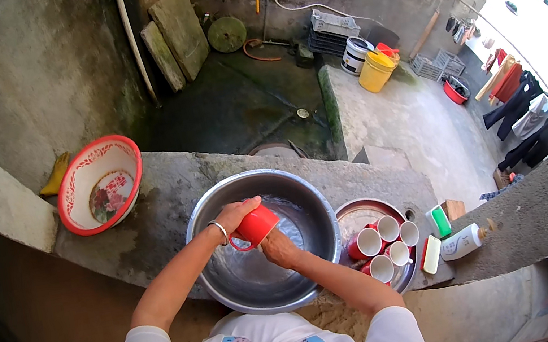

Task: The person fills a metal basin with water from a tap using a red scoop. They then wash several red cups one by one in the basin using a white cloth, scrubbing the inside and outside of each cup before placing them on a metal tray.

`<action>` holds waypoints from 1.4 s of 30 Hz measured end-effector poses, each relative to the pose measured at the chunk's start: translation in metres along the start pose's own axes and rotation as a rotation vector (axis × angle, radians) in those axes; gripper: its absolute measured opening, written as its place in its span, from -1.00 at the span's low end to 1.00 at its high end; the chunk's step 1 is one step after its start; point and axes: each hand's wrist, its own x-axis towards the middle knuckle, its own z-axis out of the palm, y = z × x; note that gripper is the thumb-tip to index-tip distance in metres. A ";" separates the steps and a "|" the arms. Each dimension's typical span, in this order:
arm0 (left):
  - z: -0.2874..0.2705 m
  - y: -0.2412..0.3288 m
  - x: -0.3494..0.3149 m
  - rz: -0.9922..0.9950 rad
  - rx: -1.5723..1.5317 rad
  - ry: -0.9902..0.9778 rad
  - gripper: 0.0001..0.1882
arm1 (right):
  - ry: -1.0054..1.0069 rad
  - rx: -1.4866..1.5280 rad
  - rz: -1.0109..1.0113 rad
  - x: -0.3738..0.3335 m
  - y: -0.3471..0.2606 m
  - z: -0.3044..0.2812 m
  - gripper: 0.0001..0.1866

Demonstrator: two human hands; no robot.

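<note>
My left hand (237, 217), with a bracelet on its wrist, is wrapped round a red mug (257, 224) and tips it over a large metal basin (317, 240). My right hand (279, 248) meets the mug from its lower right side; its fingers are hidden at the mug, so their grip does not show. A little shiny water seems to lie in the basin. To the right, a round metal tray (349, 213) carries several red mugs (364, 243) with white insides, standing close together with their mouths up.
A red-rimmed enamel basin (69, 207) sits on the concrete ledge (167, 190) at left. Right of the tray are a green-and-white block (438, 221), a red-and-white brush-like item (431, 255) and a white bottle (460, 244). Beyond lie a yellow bucket (376, 72) and hanging clothes (515, 106).
</note>
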 end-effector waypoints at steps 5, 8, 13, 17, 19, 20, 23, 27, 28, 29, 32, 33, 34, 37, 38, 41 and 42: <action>-0.018 -0.001 -0.003 0.378 -0.161 -0.386 -0.13 | -0.033 0.634 0.388 0.012 -0.023 -0.034 -0.54; -0.015 -0.017 -0.008 0.513 -0.328 -0.447 -0.08 | 0.166 1.219 0.556 0.030 -0.039 -0.054 -0.55; 0.002 -0.020 0.005 0.593 -0.279 -0.070 -0.29 | 0.151 0.709 0.360 0.028 -0.039 -0.033 -0.54; 0.013 -0.020 -0.005 0.277 -0.167 0.111 -0.35 | -0.112 0.005 0.139 0.010 0.002 -0.006 -0.50; 0.014 -0.012 -0.014 0.179 -0.121 0.077 -0.35 | -0.045 0.205 0.244 0.008 0.000 0.000 -0.50; 0.006 -0.014 -0.007 0.164 -0.115 0.030 -0.34 | -0.027 0.330 0.265 0.009 -0.011 -0.011 -0.50; 0.006 -0.003 -0.022 0.414 -0.206 -0.130 -0.33 | 0.118 0.799 0.410 0.023 -0.039 -0.046 -0.51; 0.007 -0.003 -0.005 0.517 -0.239 0.028 -0.44 | 0.143 0.903 0.345 0.037 -0.042 -0.045 -0.54; 0.009 -0.001 -0.006 0.457 -0.273 0.079 -0.49 | 0.074 0.669 0.269 0.035 -0.035 -0.044 -0.56; 0.010 -0.004 -0.004 0.448 -0.243 0.116 -0.49 | 0.008 0.431 0.192 0.033 -0.026 -0.041 -0.57; 0.010 -0.011 0.000 0.409 -0.163 0.233 -0.48 | -0.059 0.037 0.052 0.013 -0.011 -0.026 -0.51; 0.007 -0.015 0.003 0.426 -0.132 0.266 -0.48 | -0.065 -0.059 0.022 0.011 -0.014 -0.031 -0.50; 0.001 -0.024 0.009 0.444 -0.107 0.310 -0.48 | -0.065 -0.076 0.012 0.015 -0.029 -0.046 -0.53; -0.006 -0.036 0.023 0.418 -0.123 0.388 -0.46 | -0.276 -0.274 0.121 -0.009 -0.025 -0.047 -0.47; -0.007 -0.037 0.022 0.396 -0.155 0.399 -0.43 | -0.280 -0.138 0.282 -0.008 -0.025 -0.053 -0.46; -0.006 -0.048 0.031 0.488 -0.091 0.429 -0.32 | -0.175 0.547 0.773 0.011 -0.022 -0.071 -0.46; -0.002 -0.054 0.036 0.544 -0.015 0.448 -0.32 | -0.053 0.956 0.934 0.021 -0.016 -0.069 -0.46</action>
